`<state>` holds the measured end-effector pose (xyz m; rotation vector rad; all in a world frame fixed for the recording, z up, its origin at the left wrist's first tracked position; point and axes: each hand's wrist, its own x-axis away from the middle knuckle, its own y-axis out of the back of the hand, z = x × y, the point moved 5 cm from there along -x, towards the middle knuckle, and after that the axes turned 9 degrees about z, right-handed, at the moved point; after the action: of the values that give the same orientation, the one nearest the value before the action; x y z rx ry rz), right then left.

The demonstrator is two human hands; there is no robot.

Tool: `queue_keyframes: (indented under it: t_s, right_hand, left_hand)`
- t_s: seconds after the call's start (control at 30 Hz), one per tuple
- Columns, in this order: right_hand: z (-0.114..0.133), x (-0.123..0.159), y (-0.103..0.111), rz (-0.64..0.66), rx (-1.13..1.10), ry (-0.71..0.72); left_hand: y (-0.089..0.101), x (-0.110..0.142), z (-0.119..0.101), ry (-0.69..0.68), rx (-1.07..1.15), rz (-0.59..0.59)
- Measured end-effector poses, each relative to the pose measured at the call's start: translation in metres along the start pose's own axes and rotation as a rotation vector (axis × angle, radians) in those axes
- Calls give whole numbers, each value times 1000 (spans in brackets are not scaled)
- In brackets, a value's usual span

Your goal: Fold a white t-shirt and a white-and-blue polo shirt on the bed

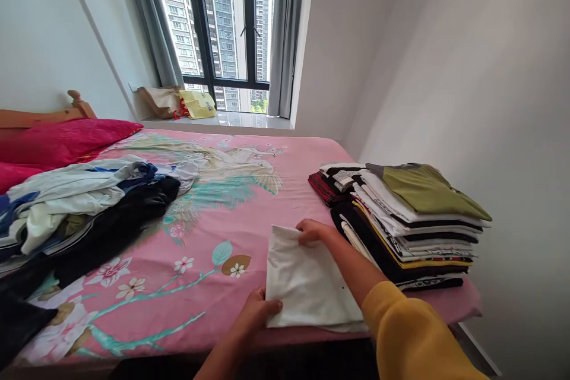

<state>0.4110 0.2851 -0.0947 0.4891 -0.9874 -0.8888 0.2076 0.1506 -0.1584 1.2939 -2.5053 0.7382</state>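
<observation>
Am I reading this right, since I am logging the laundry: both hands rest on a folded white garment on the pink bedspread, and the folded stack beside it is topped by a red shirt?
Not quite. The head view shows the left hand and right hand on the folded white garment on the pink bedspread, but the folded stack is topped by an olive green shirt, not a red one.

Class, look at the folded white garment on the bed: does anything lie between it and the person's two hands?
Nothing visible does. The left hand and the right hand both already touch the white garment.
</observation>
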Motion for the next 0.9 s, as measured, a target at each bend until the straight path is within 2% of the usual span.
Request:
queue_keyframes:
  t_s: [0.07,0.13,0.23,0.3,0.37,0.4,0.47,0.57,0.63,0.7,0.73,0.8,0.83,0.9]
  right_hand:
    - [5,17,29,-70,-58,81]
    - [14,34,67,-163,-115,174]
    - [36,61,121,-410,-171,337]
    - [51,79,139,-653,-156,463]
    - [60,90,130,-853,-66,582]
    - [61,92,114,-906,-9,622]
    - [53,88,63,-929,83,666]
    - [18,76,-32,-880,69,607]
    - [-8,73,-89,-822,40,563]
    - [-31,79,-125,-847,-71,471]
    - [-40,84,-135,-880,-157,402]
    - [-49,94,-141,-909,-319,244]
    - [-48,98,-141,-880,-370,172]
    - [-38,100,-140,-738,-391,53]
  left_hand:
    - [14,5,-49,-80,-250,-40]
    - [24,17,-118,-234,-518,-152]
    - [26,46,-217,-436,-987,-395]
    - [21,65,-256,-563,-1225,-547]
    - [19,80,-264,-725,-1364,-653]
    - [20,85,-254,-797,-1406,-679]
    - [30,88,-212,-860,-1474,-681]
    - [53,86,-109,-774,-1570,-584]
    - [67,87,-36,-691,-1597,-430]
    - [81,92,17,-628,-1552,-381]
    - [88,95,32,-612,-1492,-385]
    - [99,98,41,-607,-1339,-438]
    - [103,97,38,-597,-1268,-474]
    - [106,91,22,-534,-1173,-567]
